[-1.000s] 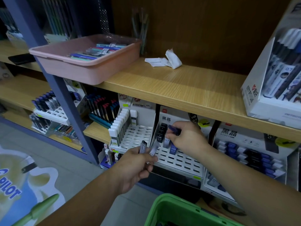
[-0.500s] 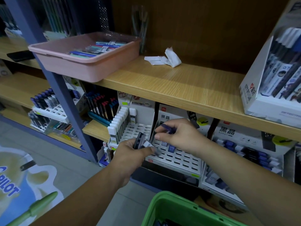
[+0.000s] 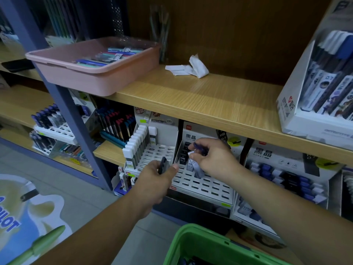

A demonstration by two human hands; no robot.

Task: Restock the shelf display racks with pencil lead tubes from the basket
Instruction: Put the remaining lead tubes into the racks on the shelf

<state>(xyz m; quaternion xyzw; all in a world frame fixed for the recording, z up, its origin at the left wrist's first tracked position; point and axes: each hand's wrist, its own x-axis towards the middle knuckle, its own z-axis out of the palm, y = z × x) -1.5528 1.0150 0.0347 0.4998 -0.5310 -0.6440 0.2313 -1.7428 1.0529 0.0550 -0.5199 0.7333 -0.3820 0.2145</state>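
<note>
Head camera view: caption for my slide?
Right hand pinches a lead tube at the slotted rack; left hand grips dark tubes.

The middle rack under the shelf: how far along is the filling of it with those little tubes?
Early on. Done: a few tubes stand in the middle rack's back left corner. In hand: the right hand pinches a blue tube above them, and the left hand holds dark tubes ready. Left: most of the rack's slots are empty, and the green basket sits below.
</note>
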